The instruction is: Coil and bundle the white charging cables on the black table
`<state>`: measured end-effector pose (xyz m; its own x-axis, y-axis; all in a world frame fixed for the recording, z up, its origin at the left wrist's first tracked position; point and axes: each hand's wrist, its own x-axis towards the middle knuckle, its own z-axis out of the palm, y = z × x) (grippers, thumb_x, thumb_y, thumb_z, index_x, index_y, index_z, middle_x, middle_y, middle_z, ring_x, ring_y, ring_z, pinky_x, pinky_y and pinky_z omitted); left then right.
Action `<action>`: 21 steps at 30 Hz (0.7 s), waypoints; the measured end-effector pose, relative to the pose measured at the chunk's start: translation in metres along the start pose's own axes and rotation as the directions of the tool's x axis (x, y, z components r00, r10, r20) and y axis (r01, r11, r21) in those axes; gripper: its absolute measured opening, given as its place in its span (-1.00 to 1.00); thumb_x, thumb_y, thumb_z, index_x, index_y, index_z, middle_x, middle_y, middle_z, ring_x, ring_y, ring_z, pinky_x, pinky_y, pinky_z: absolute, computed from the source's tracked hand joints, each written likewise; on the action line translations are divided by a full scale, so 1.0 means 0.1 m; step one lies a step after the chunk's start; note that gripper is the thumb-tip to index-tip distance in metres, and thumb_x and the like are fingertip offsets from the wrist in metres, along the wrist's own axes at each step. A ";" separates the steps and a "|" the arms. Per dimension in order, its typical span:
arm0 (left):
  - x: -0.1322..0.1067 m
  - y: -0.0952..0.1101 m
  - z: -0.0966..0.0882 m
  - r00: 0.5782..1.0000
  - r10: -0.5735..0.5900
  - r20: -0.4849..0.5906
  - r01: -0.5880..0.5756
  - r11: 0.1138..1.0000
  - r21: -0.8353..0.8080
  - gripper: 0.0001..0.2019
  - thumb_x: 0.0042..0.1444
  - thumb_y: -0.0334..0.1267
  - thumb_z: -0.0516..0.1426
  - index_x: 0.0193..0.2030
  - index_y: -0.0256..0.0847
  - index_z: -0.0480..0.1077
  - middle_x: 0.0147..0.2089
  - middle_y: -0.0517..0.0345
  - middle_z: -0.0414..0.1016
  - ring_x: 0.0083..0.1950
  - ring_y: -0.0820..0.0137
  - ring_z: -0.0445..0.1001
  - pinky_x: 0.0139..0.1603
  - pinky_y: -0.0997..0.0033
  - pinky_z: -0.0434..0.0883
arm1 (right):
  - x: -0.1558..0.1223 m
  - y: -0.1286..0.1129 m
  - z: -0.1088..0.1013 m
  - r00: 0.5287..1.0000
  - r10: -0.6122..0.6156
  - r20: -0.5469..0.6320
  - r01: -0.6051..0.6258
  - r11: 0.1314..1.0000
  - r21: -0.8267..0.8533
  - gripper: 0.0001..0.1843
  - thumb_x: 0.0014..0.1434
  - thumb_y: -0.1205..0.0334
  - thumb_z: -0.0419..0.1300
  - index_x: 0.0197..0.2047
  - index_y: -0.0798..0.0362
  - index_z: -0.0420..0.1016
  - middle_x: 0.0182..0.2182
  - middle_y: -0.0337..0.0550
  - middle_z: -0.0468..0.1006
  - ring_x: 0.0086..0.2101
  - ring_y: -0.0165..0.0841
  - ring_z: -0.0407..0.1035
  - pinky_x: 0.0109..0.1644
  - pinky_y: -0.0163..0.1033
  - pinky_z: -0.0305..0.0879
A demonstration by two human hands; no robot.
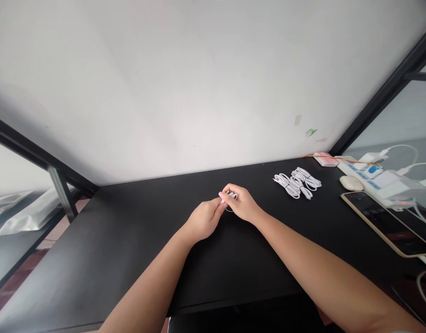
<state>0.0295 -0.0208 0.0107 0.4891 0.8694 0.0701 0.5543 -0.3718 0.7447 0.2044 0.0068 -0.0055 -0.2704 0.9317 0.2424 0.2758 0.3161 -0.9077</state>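
A coiled white cable is held between my two hands above the middle of the black table. My right hand wraps round the coil, with its thumb pressed over it. From the left, the fingers of my left hand pinch at the cable close to the right thumb. A thin loop of the cable hangs just below the fingers. Most of the coil is hidden by the hands. To the right, bundles of white cable lie coiled on the table.
On the right stand a white power strip with chargers and cords, a phone, a small cream case and a pink-and-white box. A white wall backs the black table. Black frame bars rise at both sides.
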 end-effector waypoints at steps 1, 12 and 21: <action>0.00 -0.01 0.00 1.000 0.002 0.001 -0.002 1.000 -0.001 -0.58 0.42 0.03 -0.14 -0.36 -0.17 0.23 -0.46 0.26 0.29 -0.46 0.44 0.24 -0.39 0.40 0.15 | 0.00 0.01 0.00 1.000 0.001 0.025 -0.001 1.000 -0.008 -0.68 0.29 -0.04 0.15 -0.37 0.01 0.39 -0.52 -0.30 0.38 -0.48 -0.42 0.22 -0.37 -0.29 0.16; 0.08 -0.18 0.03 0.977 0.051 -0.208 -0.030 0.994 0.103 -0.63 0.38 0.01 -0.01 -0.18 -0.20 0.46 -0.29 0.12 0.47 -0.24 0.35 0.40 -0.17 0.33 0.34 | 0.08 0.11 -0.19 0.965 -0.041 -0.260 0.014 0.994 -0.108 -0.68 0.27 0.01 0.12 -0.44 0.01 0.29 -0.58 -0.32 0.26 -0.52 -0.42 0.13 -0.40 -0.28 0.08; 0.08 -0.29 0.06 0.981 0.192 -0.018 -0.178 0.936 0.305 -0.66 0.28 -0.12 0.17 0.16 -0.04 0.51 0.26 0.03 0.49 0.30 0.08 0.35 0.29 -0.10 0.28 | 0.14 0.17 -0.29 0.907 0.016 -0.420 -0.058 0.994 -0.088 -0.65 0.24 -0.04 0.13 -0.46 0.01 0.30 -0.60 -0.32 0.25 -0.55 -0.43 0.11 -0.43 -0.27 0.06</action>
<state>0.0213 -0.0046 -0.0146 0.5747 0.7872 0.2238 0.6369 -0.6019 0.4817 0.2321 0.0305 -0.0075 0.1465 0.9255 0.3493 0.3713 0.2758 -0.8866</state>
